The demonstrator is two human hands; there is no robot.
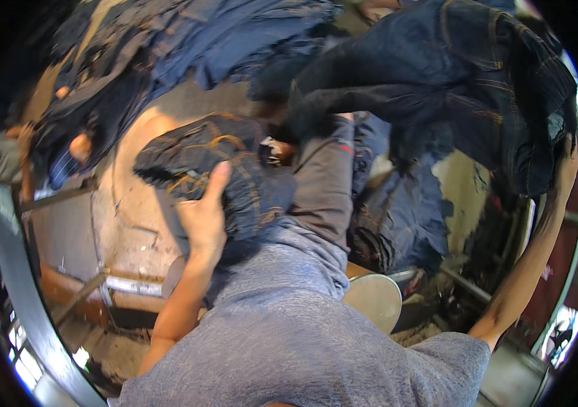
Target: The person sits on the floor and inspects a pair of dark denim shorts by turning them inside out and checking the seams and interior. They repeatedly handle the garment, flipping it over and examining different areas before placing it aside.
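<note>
My left hand (pixel 204 214) grips the edge of a bunched dark denim garment (pixel 238 166) over my lap; the thumb points up and the other fingers are partly hidden. Orange stitching and loose orange threads show on this cloth. Far out to the right, my right hand (pixel 566 163) holds up a pair of dark blue jeans (pixel 465 88) by one end, its fingers mostly behind the fabric. The jeans stretch from that hand toward the middle, above my leg. Whether the two denim pieces join is hidden.
A big heap of denim (pixel 228 41) fills the far side. More folded jeans (pixel 401 217) lie right of my leg, near a round pale stool seat (pixel 373 302). A metal frame bar (pixel 21 285) stands at left. Another person's arm (pixel 26 159) shows at far left.
</note>
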